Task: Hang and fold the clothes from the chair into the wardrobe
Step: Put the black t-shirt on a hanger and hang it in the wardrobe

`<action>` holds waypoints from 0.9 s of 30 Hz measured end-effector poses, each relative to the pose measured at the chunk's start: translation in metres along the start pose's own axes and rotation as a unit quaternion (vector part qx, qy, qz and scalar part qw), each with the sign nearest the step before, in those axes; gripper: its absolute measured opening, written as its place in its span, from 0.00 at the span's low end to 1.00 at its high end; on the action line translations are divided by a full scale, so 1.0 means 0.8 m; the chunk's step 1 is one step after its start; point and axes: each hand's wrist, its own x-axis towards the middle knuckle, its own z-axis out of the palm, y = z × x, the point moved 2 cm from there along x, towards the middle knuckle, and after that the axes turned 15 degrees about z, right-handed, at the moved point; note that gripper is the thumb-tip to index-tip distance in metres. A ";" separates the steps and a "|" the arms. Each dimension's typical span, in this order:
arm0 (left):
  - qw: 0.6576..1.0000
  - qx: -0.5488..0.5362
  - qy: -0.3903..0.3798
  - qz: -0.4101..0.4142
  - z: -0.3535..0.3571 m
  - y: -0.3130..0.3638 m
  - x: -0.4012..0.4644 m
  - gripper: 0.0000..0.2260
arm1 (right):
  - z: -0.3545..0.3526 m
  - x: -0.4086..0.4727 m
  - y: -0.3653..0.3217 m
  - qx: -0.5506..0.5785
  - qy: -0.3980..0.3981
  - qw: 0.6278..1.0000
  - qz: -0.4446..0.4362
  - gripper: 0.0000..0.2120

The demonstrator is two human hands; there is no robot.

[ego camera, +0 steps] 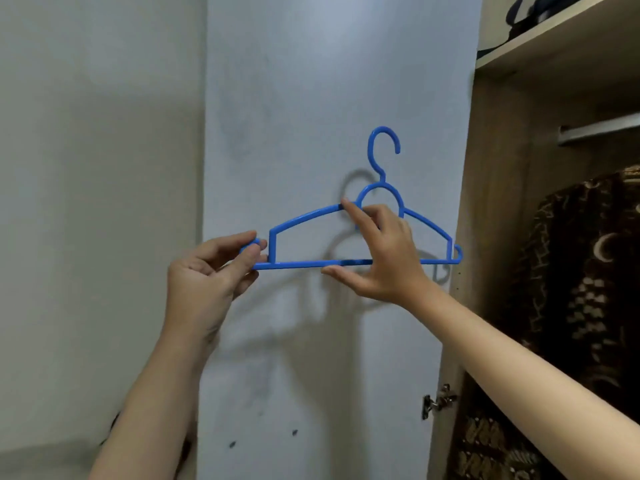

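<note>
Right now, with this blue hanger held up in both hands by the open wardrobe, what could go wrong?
1. The blue hanger carries no garment yet; hooking it on the rail now would likely waste a step.
2. The left hand only pinches the hanger's end and the right hand spans its middle loosely, so it could slip.
3. The patterned dark garment hangs close below the rail and may snag the hook.

One blue hanger (349, 233); two hands: left hand (207, 268), right hand (384, 258). One patterned brown garment (581, 289), one wardrobe rail (599, 131), one door hinge (438, 401), one dark bag (533, 12).
</note>
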 end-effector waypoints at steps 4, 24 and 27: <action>0.992 0.096 0.084 0.000 -0.052 0.050 -0.062 0.05 | 0.003 -0.043 -0.068 0.037 0.019 0.999 -0.011 0.43; 0.666 0.738 -0.087 0.066 -0.362 0.420 -0.316 0.36 | -0.036 -0.170 -0.611 0.370 -0.017 0.914 -0.166 0.41; 0.647 0.759 -0.059 0.055 -0.420 0.504 -0.347 0.36 | -0.048 -0.176 -0.704 0.427 -0.006 0.886 -0.183 0.41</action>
